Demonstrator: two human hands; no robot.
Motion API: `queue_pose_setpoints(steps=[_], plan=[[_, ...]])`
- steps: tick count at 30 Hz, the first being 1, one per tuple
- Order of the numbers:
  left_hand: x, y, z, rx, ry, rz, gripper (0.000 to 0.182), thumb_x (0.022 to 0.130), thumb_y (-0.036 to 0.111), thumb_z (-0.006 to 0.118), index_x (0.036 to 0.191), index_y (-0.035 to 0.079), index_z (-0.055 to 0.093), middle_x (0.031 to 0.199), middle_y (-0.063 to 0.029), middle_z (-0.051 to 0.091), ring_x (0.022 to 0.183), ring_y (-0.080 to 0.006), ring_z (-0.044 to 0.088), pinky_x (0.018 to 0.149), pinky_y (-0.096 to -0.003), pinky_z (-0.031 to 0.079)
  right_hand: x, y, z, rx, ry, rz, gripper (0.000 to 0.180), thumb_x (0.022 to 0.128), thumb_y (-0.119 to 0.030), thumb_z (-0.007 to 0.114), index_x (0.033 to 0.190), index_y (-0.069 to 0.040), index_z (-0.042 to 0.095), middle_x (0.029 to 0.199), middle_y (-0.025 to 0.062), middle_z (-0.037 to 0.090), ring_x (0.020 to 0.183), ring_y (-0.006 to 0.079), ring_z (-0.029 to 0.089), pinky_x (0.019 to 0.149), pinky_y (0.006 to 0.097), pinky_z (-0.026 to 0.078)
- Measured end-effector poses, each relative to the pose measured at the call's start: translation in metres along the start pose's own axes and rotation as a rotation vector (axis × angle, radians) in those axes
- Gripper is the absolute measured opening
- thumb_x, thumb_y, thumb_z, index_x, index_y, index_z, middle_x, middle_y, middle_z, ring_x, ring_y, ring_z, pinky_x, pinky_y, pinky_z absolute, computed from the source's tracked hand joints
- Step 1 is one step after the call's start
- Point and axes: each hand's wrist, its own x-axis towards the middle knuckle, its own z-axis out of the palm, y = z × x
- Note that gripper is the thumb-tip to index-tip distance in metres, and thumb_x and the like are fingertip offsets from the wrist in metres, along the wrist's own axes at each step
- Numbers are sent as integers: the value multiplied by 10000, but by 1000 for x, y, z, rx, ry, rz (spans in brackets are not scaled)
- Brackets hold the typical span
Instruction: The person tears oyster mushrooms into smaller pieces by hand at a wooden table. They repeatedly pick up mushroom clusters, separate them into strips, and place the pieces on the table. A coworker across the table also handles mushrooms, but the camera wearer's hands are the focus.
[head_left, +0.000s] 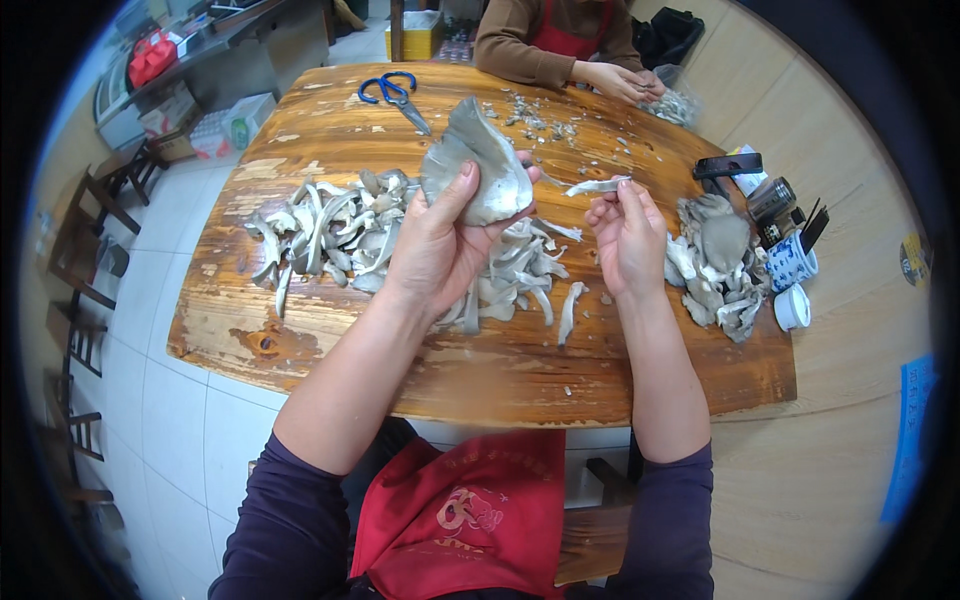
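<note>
My left hand (442, 240) grips a large grey oyster mushroom cap (474, 169), thumb on its face and fingers behind it. Between the thumb and fingers of my right hand (628, 232) is a thin torn mushroom strip (595, 186), held apart from the cap. Below and around my left hand spreads a pile of torn oyster mushroom strips (330, 229), partly hidden by that hand and forearm. One loose strip (571, 311) lies closer to me. Right of my right hand sits a heap of whole oyster mushrooms (721, 259).
Blue-handled scissors (397, 97) lie on the wooden table (345, 330) near mushroom scraps (536, 120). Across it, a person's hands (619, 81) work beside a plastic bag (675, 101). Along the right wall stand a phone (727, 166), a metal cup (770, 198), a blue-white holder (791, 261) and a white tub (792, 307).
</note>
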Motion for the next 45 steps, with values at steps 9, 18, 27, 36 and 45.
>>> queue_pose_setpoints(steps=[9,18,27,36,45], plan=[[0,-7,-4,304,207,35,323,1042,187,596,1313,12,570,1223,-143,683,1141,-241,676,941,-376,584,-8,0,13,-414,-86,-159,230,1023,-116,618,1201,31,615,898,21,626,730,75,580,650,231,508],[-5,-20,-5,675,129,28,169,995,96,663,1131,-4,678,977,-7,713,869,-56,619,775,-232,518,-27,0,28,-468,-316,-163,239,1033,-137,619,1214,19,616,916,37,639,786,87,603,694,236,514],[-5,-18,-2,790,58,-27,215,976,89,682,1158,-24,676,966,-7,716,877,-56,617,778,-237,514,-26,2,27,-417,-327,-171,123,1007,-93,656,1080,-5,612,829,-16,623,711,47,584,629,208,490],[-5,-16,-3,796,8,-93,268,989,99,676,1238,1,657,1063,-26,710,956,-79,629,853,-253,533,-30,0,30,-452,-351,-185,114,1016,-92,628,1082,-6,594,889,1,623,703,47,583,616,206,484],[-7,-18,-2,897,-60,-33,264,1000,107,661,1254,33,655,1087,-24,706,981,-84,624,853,-261,526,-27,-1,27,-441,-332,-121,106,1046,-134,567,1054,-34,599,854,-10,606,715,51,580,630,216,501]])
